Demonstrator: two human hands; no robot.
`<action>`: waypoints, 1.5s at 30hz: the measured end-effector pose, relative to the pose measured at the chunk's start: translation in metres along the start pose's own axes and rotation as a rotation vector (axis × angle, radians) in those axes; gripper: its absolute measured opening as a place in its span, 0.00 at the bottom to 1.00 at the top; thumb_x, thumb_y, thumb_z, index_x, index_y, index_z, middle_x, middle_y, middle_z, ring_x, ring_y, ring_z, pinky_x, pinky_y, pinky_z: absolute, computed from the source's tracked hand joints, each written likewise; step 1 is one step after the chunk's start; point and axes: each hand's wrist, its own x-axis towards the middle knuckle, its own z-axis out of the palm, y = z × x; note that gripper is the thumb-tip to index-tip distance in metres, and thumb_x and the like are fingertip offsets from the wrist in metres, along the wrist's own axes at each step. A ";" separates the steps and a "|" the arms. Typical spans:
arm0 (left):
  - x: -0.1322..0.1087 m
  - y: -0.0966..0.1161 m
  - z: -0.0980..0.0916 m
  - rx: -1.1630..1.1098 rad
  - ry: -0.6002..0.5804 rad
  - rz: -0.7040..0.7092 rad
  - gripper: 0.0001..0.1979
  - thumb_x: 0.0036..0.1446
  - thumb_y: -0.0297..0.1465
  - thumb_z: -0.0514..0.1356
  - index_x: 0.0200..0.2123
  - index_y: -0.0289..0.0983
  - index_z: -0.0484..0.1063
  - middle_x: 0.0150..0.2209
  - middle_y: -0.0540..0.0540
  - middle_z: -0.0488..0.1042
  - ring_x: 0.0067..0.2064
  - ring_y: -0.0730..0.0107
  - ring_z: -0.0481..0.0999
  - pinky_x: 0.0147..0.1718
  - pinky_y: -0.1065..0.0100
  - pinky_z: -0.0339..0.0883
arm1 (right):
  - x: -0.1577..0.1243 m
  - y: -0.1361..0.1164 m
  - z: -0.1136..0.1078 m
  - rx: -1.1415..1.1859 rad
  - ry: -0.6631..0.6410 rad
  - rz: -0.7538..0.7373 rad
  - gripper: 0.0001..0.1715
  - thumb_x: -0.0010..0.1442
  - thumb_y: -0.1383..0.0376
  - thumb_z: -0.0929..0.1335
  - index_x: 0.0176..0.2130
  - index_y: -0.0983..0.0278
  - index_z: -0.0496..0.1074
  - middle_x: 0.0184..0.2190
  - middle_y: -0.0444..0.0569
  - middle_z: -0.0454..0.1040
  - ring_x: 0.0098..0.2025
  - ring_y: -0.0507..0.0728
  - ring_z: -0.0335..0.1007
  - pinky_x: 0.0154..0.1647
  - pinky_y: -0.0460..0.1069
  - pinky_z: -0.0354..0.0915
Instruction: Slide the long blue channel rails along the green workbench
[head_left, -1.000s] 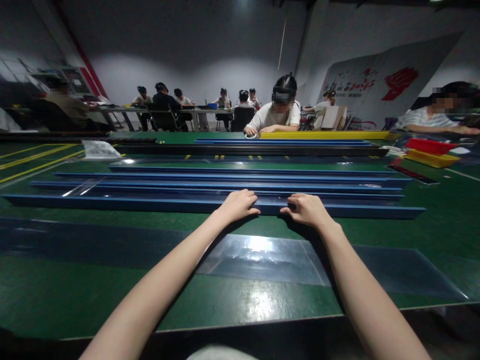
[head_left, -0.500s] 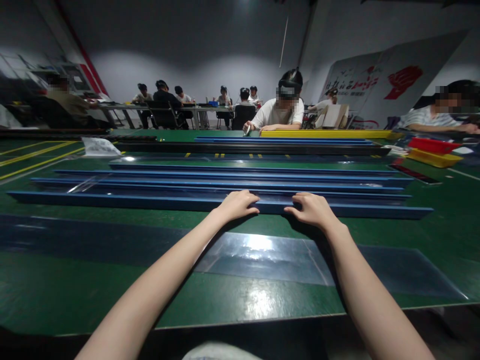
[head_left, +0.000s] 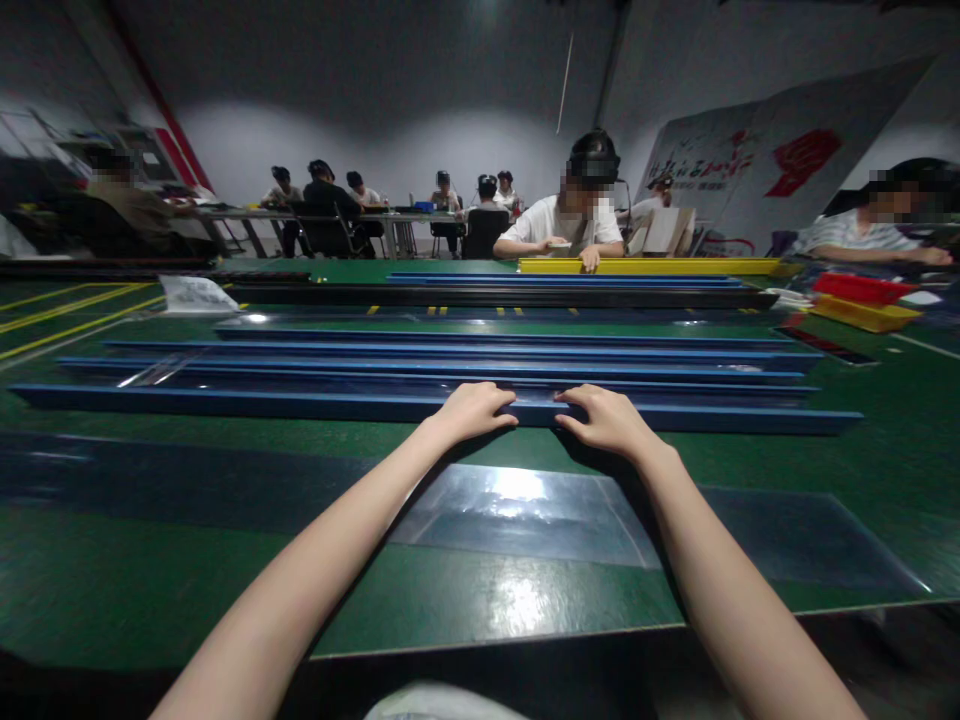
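Note:
A long blue channel-shaped strip (head_left: 262,402) lies crosswise on the green table (head_left: 300,590), nearest to me of several blue strips. My left hand (head_left: 474,410) is closed over its near wall, thumb on the front face and fingers over the top edge. A short way to the right, my right hand (head_left: 604,415) grips the same wall in like manner. The fingertips of both hands are partly hidden behind the wall. Between my forearms and beyond them, a clear plastic film (head_left: 517,520) lies flat.
Behind are more blue strips (head_left: 525,342), a black strip (head_left: 487,296) and a yellow strip (head_left: 675,267). A co-worker (head_left: 562,225) leans over the far side. Red (head_left: 866,290) and yellow trays (head_left: 866,314) stand at right. The table's near edge (head_left: 495,645) runs below my arms.
My right hand has slid slightly left along the blue strip, closer to my left hand, which has stayed put. Across the table, the co-worker has shifted, one hand now on the yellow strip.

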 end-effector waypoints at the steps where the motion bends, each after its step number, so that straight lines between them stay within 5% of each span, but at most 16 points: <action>1: 0.000 0.000 0.000 -0.001 0.003 0.001 0.15 0.56 0.42 0.52 0.41 0.41 0.68 0.37 0.47 0.74 0.39 0.65 0.72 0.32 0.71 0.61 | 0.000 0.001 0.000 0.013 0.004 -0.004 0.22 0.55 0.56 0.61 0.46 0.63 0.70 0.45 0.51 0.73 0.46 0.58 0.67 0.42 0.48 0.60; 9: 0.001 0.000 -0.001 -0.015 0.017 0.002 0.14 0.56 0.42 0.53 0.40 0.41 0.69 0.36 0.47 0.75 0.39 0.64 0.73 0.32 0.71 0.61 | 0.000 0.003 0.001 0.047 0.031 -0.039 0.21 0.55 0.57 0.62 0.46 0.63 0.70 0.47 0.50 0.71 0.49 0.57 0.64 0.47 0.49 0.60; 27: 0.001 0.000 0.000 -0.037 0.076 -0.045 0.15 0.52 0.44 0.57 0.33 0.38 0.68 0.34 0.47 0.75 0.36 0.63 0.74 0.28 0.71 0.58 | 0.002 -0.003 -0.004 -0.114 -0.065 0.013 0.15 0.57 0.57 0.59 0.32 0.63 0.69 0.34 0.51 0.75 0.37 0.58 0.70 0.28 0.47 0.52; 45: -0.001 0.000 0.000 -0.083 0.065 -0.038 0.15 0.53 0.45 0.55 0.31 0.39 0.68 0.36 0.49 0.74 0.38 0.66 0.73 0.29 0.73 0.59 | 0.002 -0.003 -0.004 -0.113 -0.077 0.025 0.13 0.57 0.58 0.59 0.29 0.62 0.67 0.31 0.50 0.75 0.34 0.57 0.69 0.26 0.46 0.49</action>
